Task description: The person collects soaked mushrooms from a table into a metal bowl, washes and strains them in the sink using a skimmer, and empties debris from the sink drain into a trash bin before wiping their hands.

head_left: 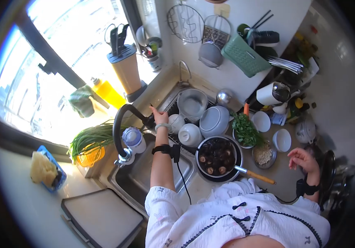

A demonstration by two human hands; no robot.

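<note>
My left hand (159, 117) reaches to the black faucet (133, 110) at the back of the sink. Its fingers close around the small handle at the faucet's base, whose dark tip pokes out past them. No stream of water is visible at the spout. My right hand (302, 159) hovers over the counter at the right, fingers loosely curled and apart, holding nothing. Nearest to it is a white bowl (282, 140). Between my arms stands a saucepan (254, 175) with a wooden handle, and dark mushrooms (216, 156) lie in its dark liquid.
Upturned bowls (190, 135) and a clear basin (192, 104) crowd the drainer beside the sink (134, 182). Leafy greens (246, 129), a carrot (246, 109) and a dish of pale chopped food (263, 156) stand right of the pan. A knife block (125, 72) is by the window.
</note>
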